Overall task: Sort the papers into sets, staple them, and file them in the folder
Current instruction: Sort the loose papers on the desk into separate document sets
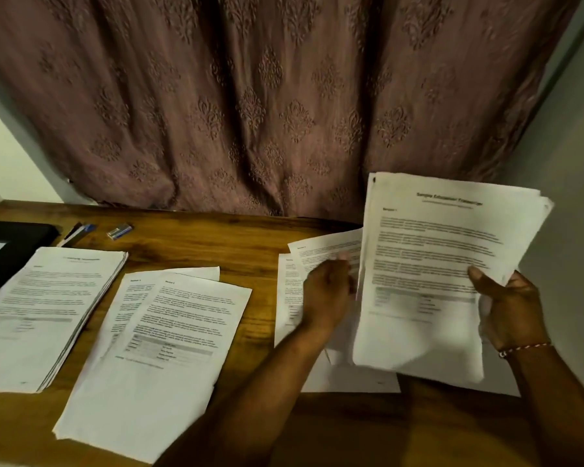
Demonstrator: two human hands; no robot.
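Observation:
My right hand (511, 308) grips a stack of printed papers (445, 264) by its right edge and holds it tilted above the wooden desk (216, 244). My left hand (329, 291) reaches across to the stack's left edge, over loose sheets (317, 251) on the desk; whether it holds a sheet is hidden. A thick pile of papers (48, 311) lies at the left. Two overlapping sheets (169, 335) lie in the middle. A black folder (11, 247) sits at the far left. A small stapler (118, 230) lies near the desk's back edge.
A blue and black pen (78, 232) lies between the folder and the stapler. A patterned brown curtain (267, 96) hangs behind the desk. A wall (560, 197) stands close on the right. The desk's front edge runs along the lower left.

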